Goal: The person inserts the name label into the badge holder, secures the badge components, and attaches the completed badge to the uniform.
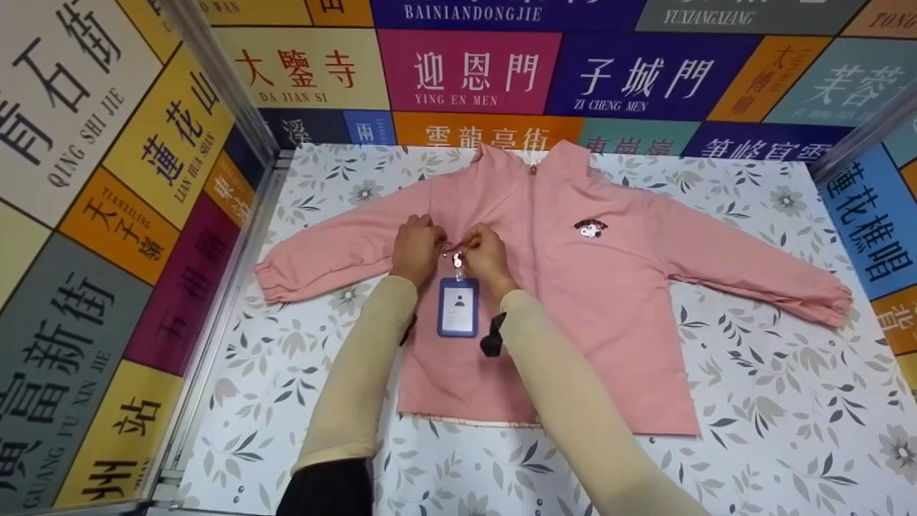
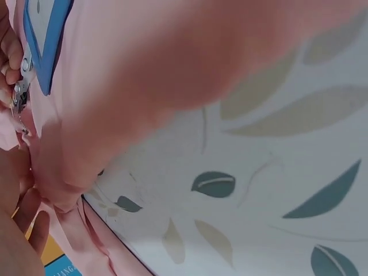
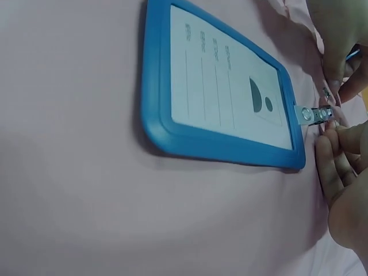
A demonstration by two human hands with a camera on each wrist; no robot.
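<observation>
A pink jacket [image 1: 602, 322] lies spread flat with its sleeves out. On its left front rests a blue-framed badge holder [image 1: 458, 308] with a white card inside. From its top a clear strap runs to a silver metal clip [image 3: 316, 115]. My left hand [image 1: 418, 247] pinches a gathered fold of jacket fabric beside the clip. Opposite it, my right hand [image 1: 483, 252] pinches at the clip, fingertips close against the raised fabric. A thin metal piece [image 3: 326, 92] shows between the two hands. The fingertips partly hide the clip's far end.
The jacket lies on a white leaf-patterned tabletop [image 1: 759, 423]. A zipper [image 1: 532, 229] runs down its front, with a small dog patch [image 1: 591, 228] on the right chest. Colourful lettered panels [image 1: 469, 72] stand behind and at both sides.
</observation>
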